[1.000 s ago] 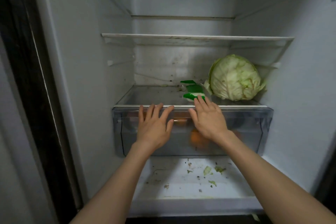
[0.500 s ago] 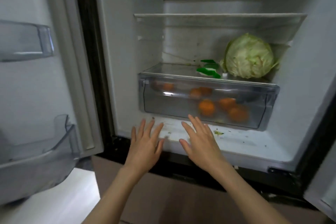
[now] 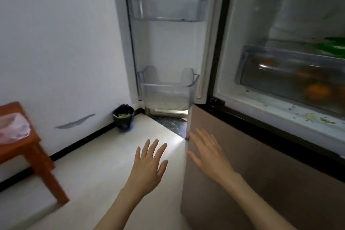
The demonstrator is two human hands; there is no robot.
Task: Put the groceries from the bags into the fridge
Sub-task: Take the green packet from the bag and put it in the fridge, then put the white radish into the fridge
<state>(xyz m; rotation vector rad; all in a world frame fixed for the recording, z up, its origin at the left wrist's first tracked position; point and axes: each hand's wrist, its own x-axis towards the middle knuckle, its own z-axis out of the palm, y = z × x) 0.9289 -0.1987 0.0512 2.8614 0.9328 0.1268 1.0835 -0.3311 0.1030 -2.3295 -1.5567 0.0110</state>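
The fridge (image 3: 261, 99) stands open at the right. Its clear crisper drawer (image 3: 291, 69) is pushed in and holds several oranges (image 3: 317, 90). A green packet (image 3: 332, 46) lies on the shelf above the drawer, at the right edge of the view. A pale plastic bag (image 3: 13, 129) rests on an orange stool (image 3: 31, 147) at the far left. My left hand (image 3: 149, 166) hovers over the floor with fingers spread and holds nothing. My right hand (image 3: 209, 153) is held flat in front of the fridge's brown lower door, empty too.
The fridge door (image 3: 168, 43) swings open to the left, with two clear door bins (image 3: 168, 6). A small dark waste bin (image 3: 123, 117) sits in the corner by the wall. Green scraps litter the fridge floor (image 3: 313, 117). Pale floor lies between stool and fridge.
My view has swung left and away from the fridge interior; the cabbage is out of sight. Both hands have drawn back from the drawer front and now hover low, open.
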